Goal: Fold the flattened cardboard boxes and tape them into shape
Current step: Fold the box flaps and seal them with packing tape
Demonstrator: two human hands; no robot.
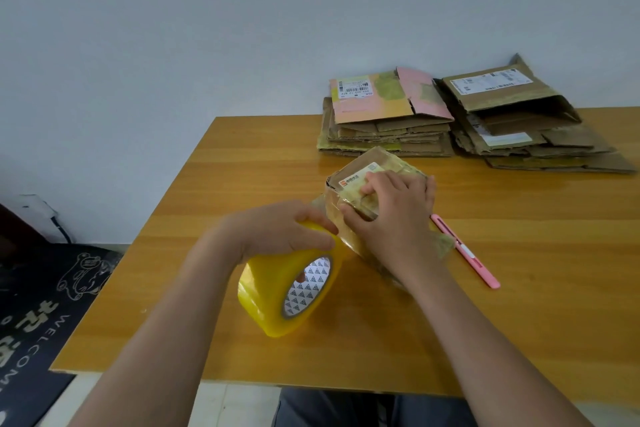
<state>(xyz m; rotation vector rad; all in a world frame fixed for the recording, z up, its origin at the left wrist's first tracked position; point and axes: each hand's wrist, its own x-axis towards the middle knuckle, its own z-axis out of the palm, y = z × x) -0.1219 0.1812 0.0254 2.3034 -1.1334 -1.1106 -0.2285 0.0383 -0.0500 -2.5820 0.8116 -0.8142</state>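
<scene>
A small folded cardboard box [360, 170] with a shipping label lies in the middle of the wooden table [519, 270]. My right hand [391, 215] lies flat on top of it, fingers spread and pressing a strip of clear tape down. My left hand [280, 232] grips the top of a big yellow tape roll [287, 288], which stands on edge just left of the box. A stretch of tape runs from the roll onto the box. Much of the box is hidden under my right hand.
Two stacks of flattened cardboard boxes sit at the table's far edge, one topped by a pink box [384, 100], the other brown [512, 114]. A pink utility knife [464, 250] lies right of the box. A dark welcome mat [38, 315] covers the floor at left.
</scene>
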